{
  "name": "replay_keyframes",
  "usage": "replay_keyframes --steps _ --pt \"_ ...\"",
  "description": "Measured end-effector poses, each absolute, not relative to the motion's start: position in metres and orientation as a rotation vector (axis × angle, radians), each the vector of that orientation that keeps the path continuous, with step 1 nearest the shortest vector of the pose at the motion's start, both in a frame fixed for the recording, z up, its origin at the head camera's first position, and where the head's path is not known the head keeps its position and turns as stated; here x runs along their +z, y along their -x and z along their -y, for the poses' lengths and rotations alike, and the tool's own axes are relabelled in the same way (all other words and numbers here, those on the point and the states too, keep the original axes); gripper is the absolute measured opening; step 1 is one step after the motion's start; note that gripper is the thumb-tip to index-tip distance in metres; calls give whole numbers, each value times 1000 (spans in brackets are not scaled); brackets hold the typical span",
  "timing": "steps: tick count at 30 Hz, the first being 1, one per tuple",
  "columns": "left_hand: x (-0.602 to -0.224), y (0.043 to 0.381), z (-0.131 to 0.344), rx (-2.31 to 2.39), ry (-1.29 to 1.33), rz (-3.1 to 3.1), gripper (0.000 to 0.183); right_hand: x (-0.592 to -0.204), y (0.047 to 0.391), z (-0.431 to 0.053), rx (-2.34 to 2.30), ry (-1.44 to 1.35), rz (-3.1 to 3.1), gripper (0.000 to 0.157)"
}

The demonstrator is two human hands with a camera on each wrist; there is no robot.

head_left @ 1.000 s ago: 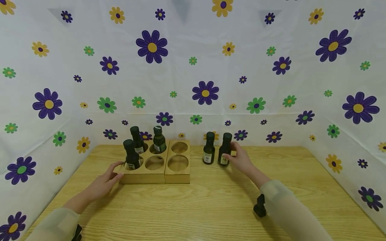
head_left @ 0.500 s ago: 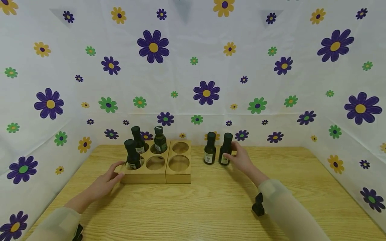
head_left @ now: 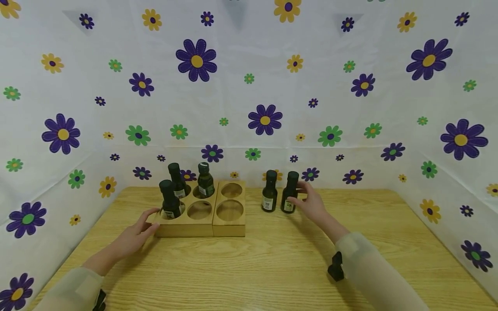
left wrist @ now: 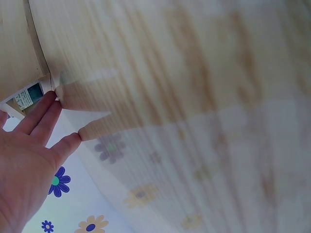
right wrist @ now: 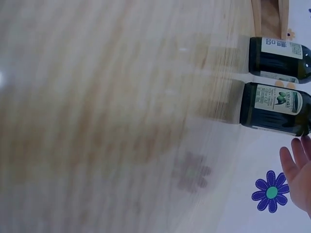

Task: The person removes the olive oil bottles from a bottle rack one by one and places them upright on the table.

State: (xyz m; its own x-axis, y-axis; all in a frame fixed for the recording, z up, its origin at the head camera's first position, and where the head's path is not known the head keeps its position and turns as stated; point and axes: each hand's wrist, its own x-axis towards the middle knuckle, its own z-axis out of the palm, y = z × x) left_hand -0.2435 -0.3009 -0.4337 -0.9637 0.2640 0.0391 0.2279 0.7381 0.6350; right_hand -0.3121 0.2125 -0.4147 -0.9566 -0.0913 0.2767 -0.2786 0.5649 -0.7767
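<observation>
My right hand (head_left: pixel 312 205) is at the right side of a dark green glass bottle (head_left: pixel 289 196), fingers extended. In the right wrist view the fingertips are right at that bottle's side, and its label (right wrist: pixel 278 99) is uncovered. The bottle stands upright on the table, close beside a similar dark bottle (head_left: pixel 269 196). At the left, my left hand (head_left: pixel 130 237) rests its fingers against the near left corner of a wooden bottle holder (head_left: pixel 184 230). Three dark bottles stand in its round holes; the nearest-left one (head_left: pixel 170 198) is just beyond my fingers.
A narrower wooden block (head_left: pixel 229 229) with two vacant round holes adjoins the holder's right side. The holder's front right hole (head_left: pixel 199 210) is vacant too. A white flower-printed cloth (head_left: pixel 241 99) walls the table (head_left: pixel 249 272) at the back and both sides.
</observation>
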Motion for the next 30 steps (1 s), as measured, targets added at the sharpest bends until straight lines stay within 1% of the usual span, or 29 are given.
replay_keyframes --steps 6,10,20,30 --pt "-433 242 302 1044 -407 -2880 56 -412 301 -210 1317 -285 2529 44" --pt "-433 241 302 1039 -398 -2877 57 -410 293 -205 1333 -310 2487 39" --pt "-431 240 301 1048 -405 -2871 57 -399 280 -176 1424 -484 2387 35" --pt "-434 243 301 1040 -403 -2882 56 -387 280 -137 1524 -683 2347 34"
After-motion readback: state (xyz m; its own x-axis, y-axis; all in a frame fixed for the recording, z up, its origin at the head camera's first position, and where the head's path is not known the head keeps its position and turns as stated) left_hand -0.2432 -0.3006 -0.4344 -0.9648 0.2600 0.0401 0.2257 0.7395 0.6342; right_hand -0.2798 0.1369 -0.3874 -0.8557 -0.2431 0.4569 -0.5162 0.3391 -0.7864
